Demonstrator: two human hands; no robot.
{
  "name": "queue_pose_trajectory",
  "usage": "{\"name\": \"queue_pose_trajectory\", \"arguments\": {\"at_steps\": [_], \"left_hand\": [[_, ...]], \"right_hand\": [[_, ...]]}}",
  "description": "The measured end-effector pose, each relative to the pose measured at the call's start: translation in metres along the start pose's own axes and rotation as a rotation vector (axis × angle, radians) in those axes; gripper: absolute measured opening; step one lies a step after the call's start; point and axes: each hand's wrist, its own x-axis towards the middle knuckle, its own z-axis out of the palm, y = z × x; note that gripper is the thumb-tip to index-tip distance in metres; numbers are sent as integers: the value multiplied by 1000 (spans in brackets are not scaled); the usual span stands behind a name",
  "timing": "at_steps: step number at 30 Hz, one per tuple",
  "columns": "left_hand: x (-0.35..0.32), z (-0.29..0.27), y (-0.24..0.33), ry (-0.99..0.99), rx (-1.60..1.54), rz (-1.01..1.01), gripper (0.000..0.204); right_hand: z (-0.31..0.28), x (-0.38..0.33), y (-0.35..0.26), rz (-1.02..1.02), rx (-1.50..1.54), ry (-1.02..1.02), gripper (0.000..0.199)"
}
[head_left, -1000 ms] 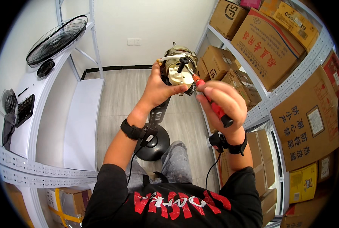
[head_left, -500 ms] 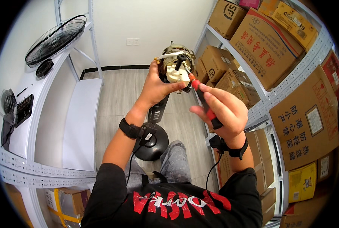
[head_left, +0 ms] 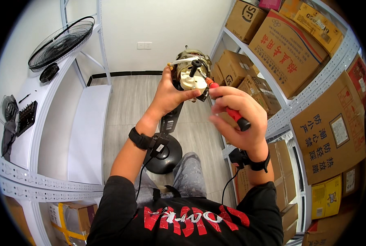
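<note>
Atop black stand (head_left: 171, 119), fan motor (head_left: 190, 81) clasped in left hand (head_left: 169, 92) grip; right hand (head_left: 246, 112) grip pinching red-black screwdriver (head_left: 234, 115), tip at motor.

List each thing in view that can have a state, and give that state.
Motor unit, uncovered
Screwdriver, tip at the motor unit
Left hand, holding the motor unit
Right hand, holding the screwdriver
Fan grille, detached, on the shelf
Bit case, open
Round base, flat on the floor
Wall socket, nothing plugged in
</note>
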Motion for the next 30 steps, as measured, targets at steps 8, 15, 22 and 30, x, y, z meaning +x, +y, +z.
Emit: {"name": "queue_pose_trajectory", "arguments": {"at_steps": [8, 15, 22, 30], "left_hand": [[1, 5, 6, 22, -11, -31, 97], [-1, 7, 9, -4, -60, -15, 92], [0, 3, 4, 2, -17, 28, 94], [-1, 3, 2, 4, -52, -12, 95]], "right_hand": [[16, -4, 10, -317, -399, 72, 33], [23, 1, 12, -236, -360, 183, 31], [16, 9, 9, -199, -181, 57, 31], [0, -5, 12, -107, -159, -140, 37]]}}
